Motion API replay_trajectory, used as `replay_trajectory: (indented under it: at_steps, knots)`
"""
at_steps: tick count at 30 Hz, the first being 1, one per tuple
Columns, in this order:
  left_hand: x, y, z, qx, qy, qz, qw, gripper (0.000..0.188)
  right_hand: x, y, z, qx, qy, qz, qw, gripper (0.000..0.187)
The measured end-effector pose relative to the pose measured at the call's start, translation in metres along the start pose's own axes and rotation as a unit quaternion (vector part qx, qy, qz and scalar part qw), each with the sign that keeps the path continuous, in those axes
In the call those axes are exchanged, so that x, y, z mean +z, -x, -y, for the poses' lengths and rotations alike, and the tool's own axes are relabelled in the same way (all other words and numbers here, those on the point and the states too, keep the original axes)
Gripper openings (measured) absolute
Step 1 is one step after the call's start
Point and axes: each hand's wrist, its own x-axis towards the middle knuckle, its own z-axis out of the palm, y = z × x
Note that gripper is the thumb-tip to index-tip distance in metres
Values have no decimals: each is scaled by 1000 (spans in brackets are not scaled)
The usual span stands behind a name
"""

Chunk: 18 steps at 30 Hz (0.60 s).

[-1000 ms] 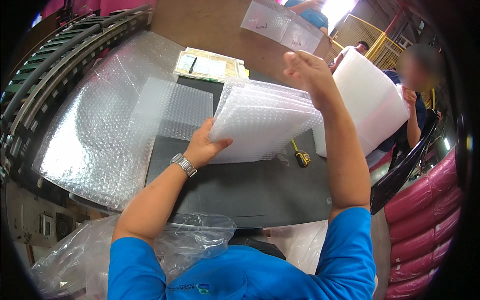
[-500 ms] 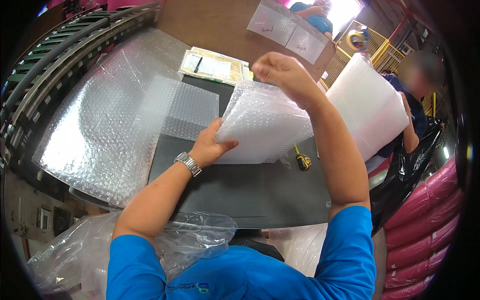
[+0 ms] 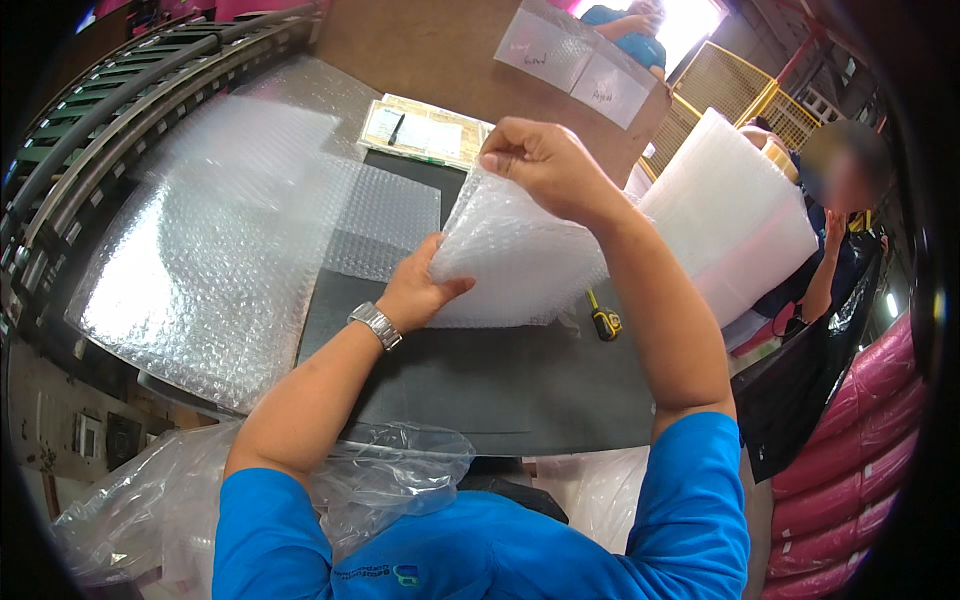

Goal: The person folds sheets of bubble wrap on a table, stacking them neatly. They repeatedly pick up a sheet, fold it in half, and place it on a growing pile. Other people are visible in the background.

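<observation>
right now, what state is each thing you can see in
left hand, closed on the held bubble wrap
right hand, curled at that bubble wrap's top edge, grip unclear
held bubble wrap, tilted
tape measure, partly pulled out
pen, lying on paper
watch, being worn
big bubble wrap sheet, spread flat
clear plastic, crumpled

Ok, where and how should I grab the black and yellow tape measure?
Probably grip the black and yellow tape measure by its chunky body, from your side: its yellow strip points away toward the clear bubble-wrap sheets, while the body sits nearer the front edge of the dark tabletop.
</observation>
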Motion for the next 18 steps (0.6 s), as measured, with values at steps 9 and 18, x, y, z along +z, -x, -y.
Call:
replay_trajectory:
  at_steps: [9, 18]
  knots:
    - [0, -2, 0, -13, -4, -23, 1000, 52, -40, 40, -35, 40, -269, -400, 875, 21]
    - [-7, -4, -11, -27, 135, -12, 990, 64, 37, 178, -145, 140, -474, -306, 813, 99]
